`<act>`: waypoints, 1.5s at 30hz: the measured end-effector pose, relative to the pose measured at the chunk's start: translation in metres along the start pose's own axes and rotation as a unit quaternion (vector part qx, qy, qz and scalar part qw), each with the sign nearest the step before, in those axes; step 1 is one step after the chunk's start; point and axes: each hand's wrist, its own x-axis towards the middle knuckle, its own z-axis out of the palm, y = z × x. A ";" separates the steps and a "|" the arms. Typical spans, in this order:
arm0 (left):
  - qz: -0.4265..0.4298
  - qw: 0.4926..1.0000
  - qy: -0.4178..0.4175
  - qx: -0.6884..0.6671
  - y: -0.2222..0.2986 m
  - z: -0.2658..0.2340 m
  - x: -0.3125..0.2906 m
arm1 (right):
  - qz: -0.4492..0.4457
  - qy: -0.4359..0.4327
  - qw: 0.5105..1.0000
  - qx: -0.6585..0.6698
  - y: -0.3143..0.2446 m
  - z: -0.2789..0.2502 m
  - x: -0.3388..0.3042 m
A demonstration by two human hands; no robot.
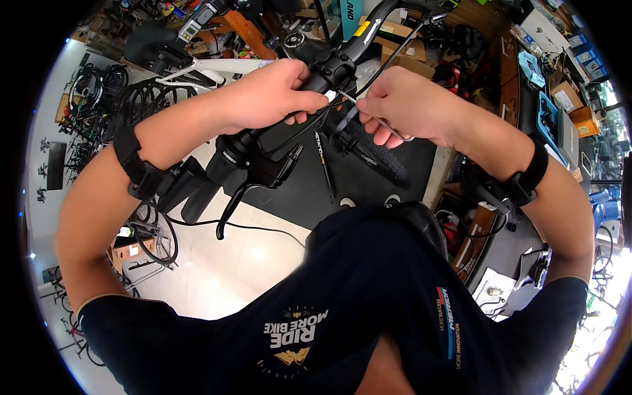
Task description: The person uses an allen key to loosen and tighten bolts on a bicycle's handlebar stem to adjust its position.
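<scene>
1. Our right hand (401,105) is closed on one slim metal tool (348,98), which passes through its fingers and slants up and left toward the left thumb
2. Our left hand (280,95) lies over one black handlebar (362,38), beside one stem (331,70), fingers curled; we cannot tell whether it grips
3. We count one brake lever (230,209) below our left hand and one tyre (378,155) below our right
4. We wear two black straps (131,158), one per forearm
</scene>
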 end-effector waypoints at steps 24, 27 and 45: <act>0.065 0.991 -0.097 -0.062 -0.017 -0.008 0.008 | -0.050 0.253 0.885 -0.388 0.013 0.058 -0.016; 0.067 0.990 -0.098 -0.081 -0.017 -0.009 0.007 | -0.096 0.290 0.903 -0.301 0.016 0.062 -0.017; 0.047 0.992 -0.090 -0.071 -0.014 -0.008 0.008 | -0.065 0.297 0.881 -0.363 0.012 0.054 -0.016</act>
